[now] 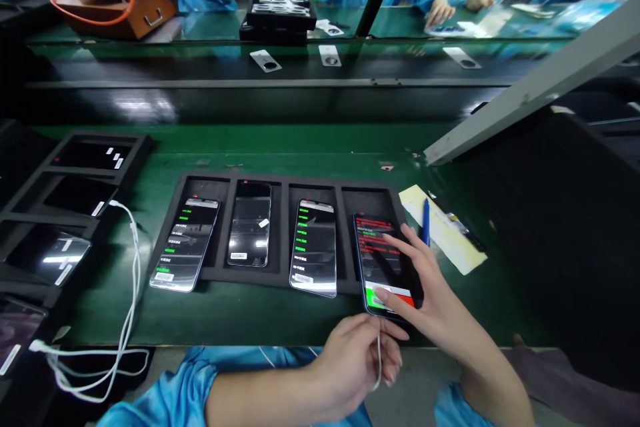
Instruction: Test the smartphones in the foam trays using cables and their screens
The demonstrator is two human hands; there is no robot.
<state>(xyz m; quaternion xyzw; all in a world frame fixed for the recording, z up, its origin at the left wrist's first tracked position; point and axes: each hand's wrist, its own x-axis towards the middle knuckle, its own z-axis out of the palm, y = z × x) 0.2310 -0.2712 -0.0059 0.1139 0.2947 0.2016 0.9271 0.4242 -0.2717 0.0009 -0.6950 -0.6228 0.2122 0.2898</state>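
At the front right, a smartphone [373, 267] lies tilted on the last slot of a black foam tray [280, 273]; its lit screen shows red text and a green and a red block at the bottom. Over it my right hand [430, 287] is spread, thumb at the green block and fingertips by the screen's upper right. Below the phone's lower edge, my left hand [355, 353] is closed around the end of a white cable [379, 360]; whether the plug is seated is hidden. Further left in the tray are a phone with green text [313, 247], a dark phone [250, 223] and another lit phone [186, 243].
A second tray [107, 193] with several phones stands at the left, a looped white cable [131, 280] beside it. Yellow paper [445, 233] with a blue pen [426, 221] lies right. Beyond runs a conveyor [210, 67] with white pieces; co-workers in blue sit behind. A grey post [530, 87] slants in.
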